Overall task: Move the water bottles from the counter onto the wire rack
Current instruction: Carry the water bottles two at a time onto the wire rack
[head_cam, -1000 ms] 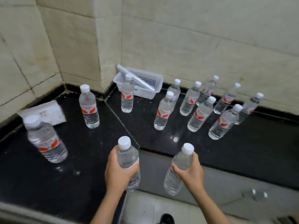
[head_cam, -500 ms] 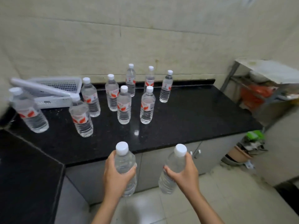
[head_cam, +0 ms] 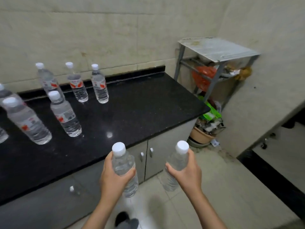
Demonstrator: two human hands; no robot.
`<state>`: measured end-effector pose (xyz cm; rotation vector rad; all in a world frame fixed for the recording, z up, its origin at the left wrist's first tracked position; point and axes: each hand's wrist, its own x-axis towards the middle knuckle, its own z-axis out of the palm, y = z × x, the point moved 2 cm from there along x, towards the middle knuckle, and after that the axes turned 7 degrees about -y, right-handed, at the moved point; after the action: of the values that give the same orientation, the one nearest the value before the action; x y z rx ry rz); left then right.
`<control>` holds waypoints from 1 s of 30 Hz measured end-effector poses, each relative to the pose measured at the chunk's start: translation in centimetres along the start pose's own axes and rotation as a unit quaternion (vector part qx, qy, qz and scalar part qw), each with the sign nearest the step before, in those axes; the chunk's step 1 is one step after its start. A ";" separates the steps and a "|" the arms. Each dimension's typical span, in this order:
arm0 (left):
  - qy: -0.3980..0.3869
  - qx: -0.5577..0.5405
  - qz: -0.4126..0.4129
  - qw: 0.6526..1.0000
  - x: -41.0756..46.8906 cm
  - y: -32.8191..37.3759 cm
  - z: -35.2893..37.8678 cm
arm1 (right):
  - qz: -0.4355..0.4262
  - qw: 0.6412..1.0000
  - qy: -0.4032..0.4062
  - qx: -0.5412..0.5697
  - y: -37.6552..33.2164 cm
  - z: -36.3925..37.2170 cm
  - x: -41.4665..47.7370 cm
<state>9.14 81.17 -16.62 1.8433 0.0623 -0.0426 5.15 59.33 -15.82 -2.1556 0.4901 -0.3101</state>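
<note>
- The left hand (head_cam: 113, 177) is gripping a water bottle (head_cam: 123, 162) round its middle, fingers and thumb curled about it. This white-capped bottle is being held upright in the air, just off the front edge of the bench (head_cam: 132, 109).
- The right hand (head_cam: 186, 172) is gripping a second bottle (head_cam: 179, 160) below its shoulder, fingers wrapped round it. The second bottle is leaning slightly and is also hanging clear of the bench's front edge, nearer the bench's right end.
- A back row of bottles (head_cam: 77, 86), three in number, is standing along the rear edge of the bench, on its left half.
- A front bottle (head_cam: 65, 114) and a front-left bottle (head_cam: 27, 121) are standing nearer the bench's front edge. Further bottles are showing only in part at the bench's far left.
- The wire rack (head_cam: 219, 48) is standing just beyond the bench's right end, against the wall. An orange bag (head_cam: 203, 75) is lying on its lower shelf.
- A pot (head_cam: 201, 135) is sitting on the floor at the foot of the bench's right end.
</note>
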 end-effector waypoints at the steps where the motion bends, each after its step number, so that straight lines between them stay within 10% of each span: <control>1: -0.017 0.002 0.006 1.000 0.8 0.4 1.3 | 0.008 1.000 0.009 -0.001 0.8 -0.8 0.8; 30: -0.348 0.010 0.154 0.925 18.1 18.6 51.8 | 0.179 0.946 0.267 -0.052 18.8 -32.0 26.9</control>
<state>28.53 26.65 -13.82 1.7425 -0.7256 -0.4740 12.28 14.31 -11.29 -2.0174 1.2112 -0.6788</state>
